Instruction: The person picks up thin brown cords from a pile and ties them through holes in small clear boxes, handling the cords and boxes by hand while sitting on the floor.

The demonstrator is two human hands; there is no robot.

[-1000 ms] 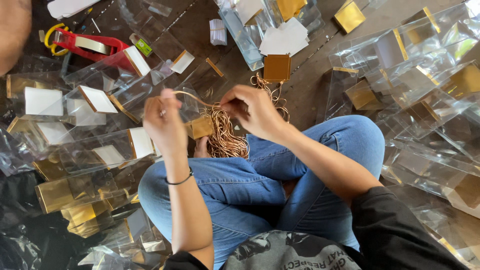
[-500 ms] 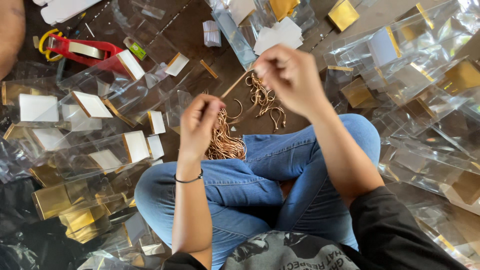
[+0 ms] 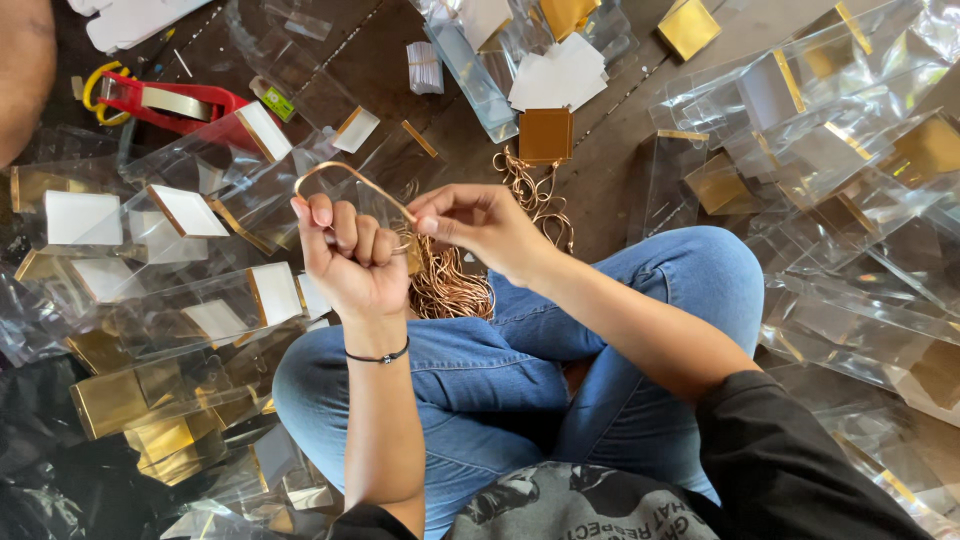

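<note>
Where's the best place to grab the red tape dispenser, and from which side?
Grip the red tape dispenser across its long red body near the middle, coming from straight above. It lies flat on the floor, its sides look mostly free, while clear bags crowd its lower edge and the roll fills the left end.

A thin copper-gold cord (image 3: pixel 352 178) arched over a bundle of the same rose-gold cords (image 3: pixel 447 285). The wooden floor (image 3: pixel 385 75) was dark brown. Clear plastic bags (image 3: pixel 820 150) carried shiny gold cards and plain white ones. Near the floor's top left corner lay a red tape dispenser (image 3: pixel 180 103) beside a yellow ring (image 3: pixel 92 85). The person's jeans (image 3: pixel 480 370) were blue, and the wristband (image 3: pixel 378 356) was black.
</note>
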